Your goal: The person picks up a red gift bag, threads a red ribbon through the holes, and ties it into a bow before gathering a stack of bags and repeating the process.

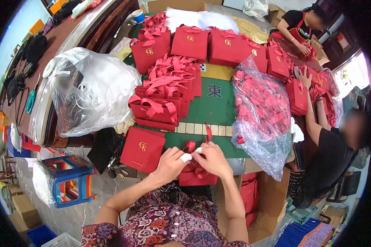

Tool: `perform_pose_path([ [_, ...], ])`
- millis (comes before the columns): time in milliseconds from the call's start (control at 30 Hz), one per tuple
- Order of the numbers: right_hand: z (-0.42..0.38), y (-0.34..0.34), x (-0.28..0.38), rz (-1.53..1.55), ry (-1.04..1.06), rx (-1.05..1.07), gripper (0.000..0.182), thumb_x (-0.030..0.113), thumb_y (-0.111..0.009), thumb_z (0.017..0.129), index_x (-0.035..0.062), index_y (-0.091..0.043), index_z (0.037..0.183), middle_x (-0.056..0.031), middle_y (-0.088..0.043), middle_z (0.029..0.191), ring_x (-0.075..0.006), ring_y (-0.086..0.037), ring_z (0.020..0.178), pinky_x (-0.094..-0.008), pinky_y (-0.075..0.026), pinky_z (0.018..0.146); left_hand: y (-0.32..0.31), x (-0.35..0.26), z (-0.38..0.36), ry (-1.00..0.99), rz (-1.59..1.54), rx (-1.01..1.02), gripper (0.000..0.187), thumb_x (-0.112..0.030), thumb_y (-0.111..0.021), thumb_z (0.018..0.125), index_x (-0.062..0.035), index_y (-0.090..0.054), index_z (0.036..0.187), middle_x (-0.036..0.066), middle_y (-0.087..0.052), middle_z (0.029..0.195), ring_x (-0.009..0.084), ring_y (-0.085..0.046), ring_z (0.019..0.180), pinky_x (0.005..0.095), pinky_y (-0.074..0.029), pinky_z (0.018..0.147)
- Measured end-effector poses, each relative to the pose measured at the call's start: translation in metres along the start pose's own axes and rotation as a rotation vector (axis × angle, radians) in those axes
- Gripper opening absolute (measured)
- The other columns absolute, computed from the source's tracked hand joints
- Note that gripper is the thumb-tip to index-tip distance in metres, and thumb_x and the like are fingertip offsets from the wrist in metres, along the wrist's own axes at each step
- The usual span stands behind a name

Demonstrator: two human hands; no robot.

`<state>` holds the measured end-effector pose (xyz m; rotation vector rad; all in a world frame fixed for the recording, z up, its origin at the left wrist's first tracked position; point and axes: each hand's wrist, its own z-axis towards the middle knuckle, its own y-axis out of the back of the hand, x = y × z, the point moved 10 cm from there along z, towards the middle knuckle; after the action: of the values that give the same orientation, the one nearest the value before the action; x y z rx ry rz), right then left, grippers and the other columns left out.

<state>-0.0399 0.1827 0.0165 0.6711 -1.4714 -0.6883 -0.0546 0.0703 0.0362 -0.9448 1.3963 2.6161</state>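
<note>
My left hand and my right hand meet at the table's near edge, fingers pinched close together. Both grip a red ribbon, whose loops show above and between the fingers. White wraps cover a finger on each hand. Below them a red paper gift bag lies at the edge, partly hidden by my hands. Just left is a flat red bag with a gold logo. Beyond my left hand stands a row of red bags with ribbon handles.
A clear plastic sack of red ribbons lies at right on the green table. More red bags line the back. At left is a plastic bag of white cords. Two co-workers handle red bags at right. An open carton stands below.
</note>
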Motion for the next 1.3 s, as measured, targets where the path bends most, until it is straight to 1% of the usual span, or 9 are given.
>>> perform_pose_path([
  [133, 0.006, -0.017, -0.015, 0.25, -0.027, 0.245, 0.024, 0.028, -0.068, 0.08, 0.0048, -0.073, 0.081, -0.0102, -0.066, 0.069, -0.0289, -0.062, 0.064, -0.0401, -0.047, 0.062, -0.003, -0.013, -0.002, -0.195, -0.023, 0.044, 0.021, -0.005, -0.069, 0.068, -0.005, -0.064, 0.088, 0.006, -0.058, 0.084, 0.0255, -0.054, 0.078, 0.037, -0.046, 0.067],
  [367, 0.011, -0.031, -0.04, 0.394, -0.22, 0.359, 0.023, 0.03, -0.074, 0.074, 0.0066, -0.075, 0.078, -0.0097, -0.068, 0.066, -0.0172, -0.064, 0.062, -0.0326, -0.049, 0.061, -0.005, -0.011, 0.004, -0.246, -0.116, 0.081, 0.017, -0.003, -0.066, 0.069, -0.0044, -0.061, 0.085, 0.008, -0.058, 0.085, 0.0269, -0.055, 0.08, 0.0384, -0.048, 0.071],
  [533, 0.012, -0.03, -0.065, 0.469, -0.323, 0.003, 0.021, 0.025, -0.073, 0.074, 0.0052, -0.073, 0.081, -0.0094, -0.069, 0.07, -0.016, -0.064, 0.064, -0.0321, -0.05, 0.064, -0.013, 0.012, 0.015, -0.054, -0.245, 0.179, 0.016, -0.006, -0.07, 0.073, -0.0035, -0.061, 0.087, 0.009, -0.059, 0.082, 0.0278, -0.055, 0.081, 0.038, -0.048, 0.073],
  [633, 0.018, -0.022, -0.081, 0.719, -0.404, -0.073, 0.022, 0.022, -0.064, 0.087, 0.0009, -0.071, 0.091, -0.0072, -0.07, 0.074, -0.0124, -0.064, 0.066, -0.0289, -0.049, 0.062, -0.023, 0.021, 0.012, 0.006, -0.276, 0.238, 0.019, -0.009, -0.072, 0.075, -0.0023, -0.058, 0.086, 0.012, -0.058, 0.081, 0.0307, -0.054, 0.082, 0.0395, -0.047, 0.073],
  [767, 0.009, 0.0, -0.082, 0.628, -0.41, -0.185, 0.024, 0.021, -0.059, 0.093, 0.0003, -0.071, 0.097, -0.0064, -0.069, 0.075, -0.0115, -0.063, 0.065, -0.0268, -0.048, 0.061, -0.017, 0.038, 0.016, 0.172, -0.311, 0.198, 0.02, -0.011, -0.074, 0.076, -0.0036, -0.062, 0.09, 0.01, -0.062, 0.081, 0.0294, -0.058, 0.081, 0.0391, -0.049, 0.072],
  [833, -0.003, 0.031, -0.092, 0.505, -0.381, -0.408, 0.027, 0.023, -0.058, 0.094, 0.0007, -0.071, 0.101, -0.0063, -0.07, 0.077, -0.0117, -0.062, 0.065, -0.0271, -0.048, 0.061, -0.001, 0.043, 0.022, 0.208, -0.273, 0.07, 0.02, -0.012, -0.075, 0.077, -0.0033, -0.063, 0.09, 0.011, -0.064, 0.082, 0.0299, -0.059, 0.08, 0.0384, -0.049, 0.07],
  [967, -0.008, 0.039, -0.064, 0.32, -0.335, -0.301, 0.019, 0.021, -0.065, 0.087, 0.0038, -0.071, 0.094, -0.0119, -0.069, 0.076, -0.0182, -0.066, 0.066, -0.0308, -0.05, 0.063, -0.005, 0.049, 0.03, 0.329, -0.275, -0.018, 0.02, -0.014, -0.075, 0.077, -0.0032, -0.067, 0.092, 0.011, -0.065, 0.08, 0.0294, -0.06, 0.077, 0.0372, -0.05, 0.068],
  [1033, -0.003, 0.021, -0.057, 0.222, -0.331, -0.211, 0.02, 0.022, -0.071, 0.079, 0.004, -0.07, 0.088, -0.0147, -0.068, 0.081, -0.0285, -0.068, 0.073, -0.0383, -0.051, 0.066, -0.014, 0.046, 0.034, 0.338, -0.247, -0.029, 0.023, -0.018, -0.075, 0.077, -0.0036, -0.067, 0.094, 0.011, -0.066, 0.079, 0.0291, -0.061, 0.075, 0.0379, -0.05, 0.068],
  [1300, 0.003, 0.002, -0.05, -0.047, -0.207, -0.3, 0.013, 0.013, -0.069, 0.079, 0.0041, -0.063, 0.086, -0.0154, -0.064, 0.079, -0.0353, -0.063, 0.072, -0.0441, -0.049, 0.066, -0.042, 0.057, 0.034, 0.41, -0.056, 0.044, 0.02, -0.023, -0.074, 0.078, -0.0056, -0.072, 0.087, 0.011, -0.065, 0.072, 0.0281, -0.062, 0.069, 0.0396, -0.05, 0.066],
])
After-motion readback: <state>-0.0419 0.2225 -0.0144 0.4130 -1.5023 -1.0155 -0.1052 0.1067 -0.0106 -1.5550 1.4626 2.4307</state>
